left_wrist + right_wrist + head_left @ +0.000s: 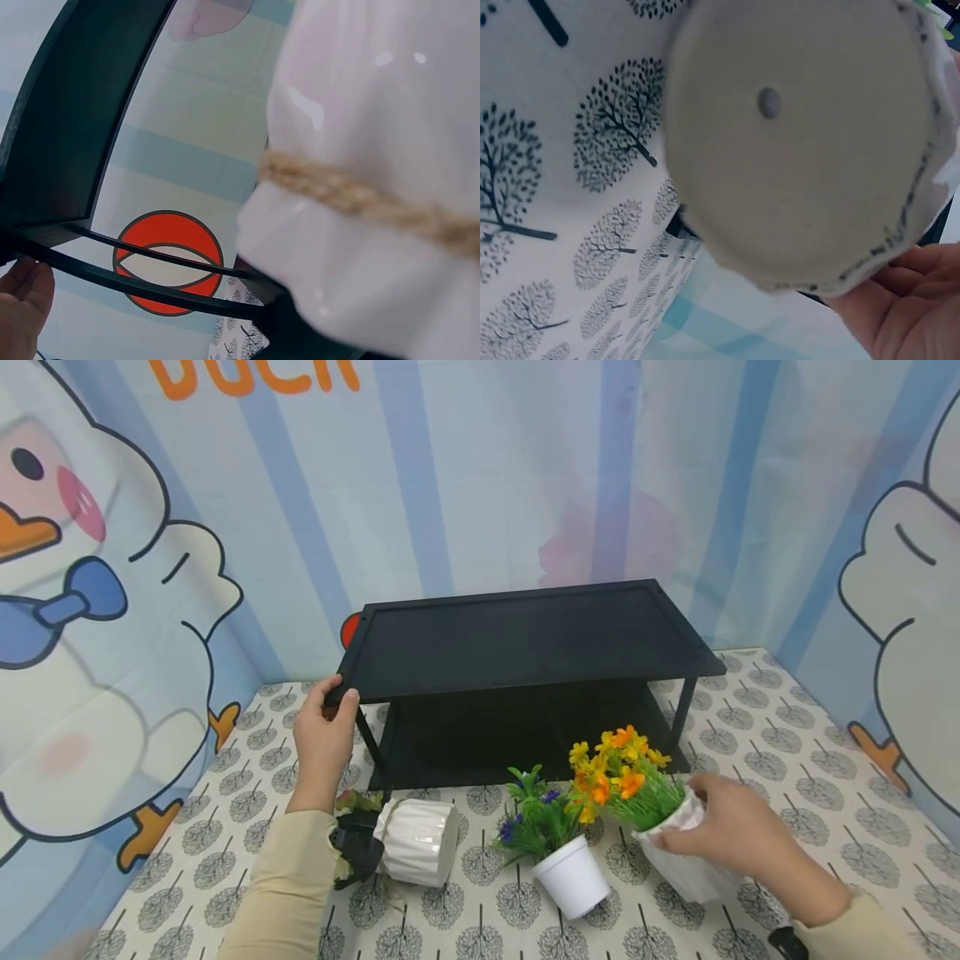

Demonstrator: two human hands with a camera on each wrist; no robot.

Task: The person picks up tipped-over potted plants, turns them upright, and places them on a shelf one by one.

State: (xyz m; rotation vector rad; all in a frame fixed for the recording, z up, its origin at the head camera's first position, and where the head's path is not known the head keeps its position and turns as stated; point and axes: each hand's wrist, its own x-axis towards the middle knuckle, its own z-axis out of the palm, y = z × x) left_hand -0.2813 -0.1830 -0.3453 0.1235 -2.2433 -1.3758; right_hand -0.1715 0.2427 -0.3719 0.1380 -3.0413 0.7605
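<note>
Black two-tier shelf [525, 639] stood mid-frame, its near left corner pinched by the left hand [326, 739]. Along the lower frame, a ribbed white pot [422, 843] lay sideways, then a purple-flowered potted plant [570, 872]; at lower right, the right hand [738, 827] grasped a tilted white pot [686, 872] of yellow-orange flowers [618, 768].

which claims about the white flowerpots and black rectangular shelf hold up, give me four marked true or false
The right hand holds a ridged white pot of yellow-orange flowers. True.
The left hand holds the right corner of the black rectangular two-tier shelf. False: the left corner.
The glossy ridged white pot at left stands upright. False: it lies on its side.
The smooth white pot with purple flowers is between the other two pots. True.
</note>
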